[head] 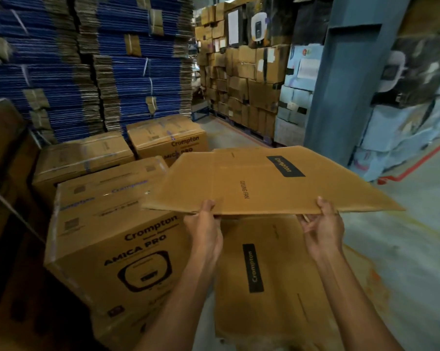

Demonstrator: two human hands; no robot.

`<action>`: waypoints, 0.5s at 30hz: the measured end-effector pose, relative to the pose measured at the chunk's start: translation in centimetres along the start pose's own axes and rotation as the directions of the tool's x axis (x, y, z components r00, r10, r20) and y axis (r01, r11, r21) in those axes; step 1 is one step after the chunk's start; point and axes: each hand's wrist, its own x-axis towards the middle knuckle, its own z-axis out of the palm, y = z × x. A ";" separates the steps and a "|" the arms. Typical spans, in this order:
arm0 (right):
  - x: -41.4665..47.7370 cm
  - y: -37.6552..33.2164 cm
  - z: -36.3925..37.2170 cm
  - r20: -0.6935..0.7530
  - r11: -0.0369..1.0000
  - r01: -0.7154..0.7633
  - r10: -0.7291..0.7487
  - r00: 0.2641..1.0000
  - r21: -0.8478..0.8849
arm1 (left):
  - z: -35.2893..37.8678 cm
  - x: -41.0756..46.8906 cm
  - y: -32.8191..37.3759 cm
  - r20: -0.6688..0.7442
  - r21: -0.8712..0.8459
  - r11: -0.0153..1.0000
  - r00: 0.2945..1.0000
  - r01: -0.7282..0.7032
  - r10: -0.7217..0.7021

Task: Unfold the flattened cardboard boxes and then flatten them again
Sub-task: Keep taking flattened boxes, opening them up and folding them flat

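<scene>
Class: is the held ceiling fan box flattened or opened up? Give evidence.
Flattened: the ceiling fan box is one thin sheet, its near edge gripped by left hand and right hand.

- Hands: two, the left hand (203, 231) and the right hand (323, 229), both pinching the same edge.
- Flat boxes: two. The held flat box (264, 183) extends beyond the grip; the lower flat box (264, 287) lies beneath the grip.
- Taped-up boxes: three, all left of the grip: near sealed box (107, 239), rear left sealed box (82, 155), rear right sealed box (167, 140).
- Pillar (345, 84): one, beyond and right of the grip.
- Red floor line (416, 163): one, right of the grip.
- Carton stacks (143, 72): several, far beyond the grip; exact number cannot be told.
</scene>
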 end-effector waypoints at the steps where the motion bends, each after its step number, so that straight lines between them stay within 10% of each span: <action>1: 0.9 -0.9 -1.2 -0.008 1.000 0.001 -0.001 1.000 -0.008 | 0.6 -0.2 -1.5 0.001 0.002 1.000 1.000 0.010 -0.010; 15: 5.5 1.3 -18.2 -0.233 0.944 -0.294 0.256 0.938 -0.147 | -4.8 -0.9 -18.4 -0.190 0.227 0.939 0.957 0.260 -0.219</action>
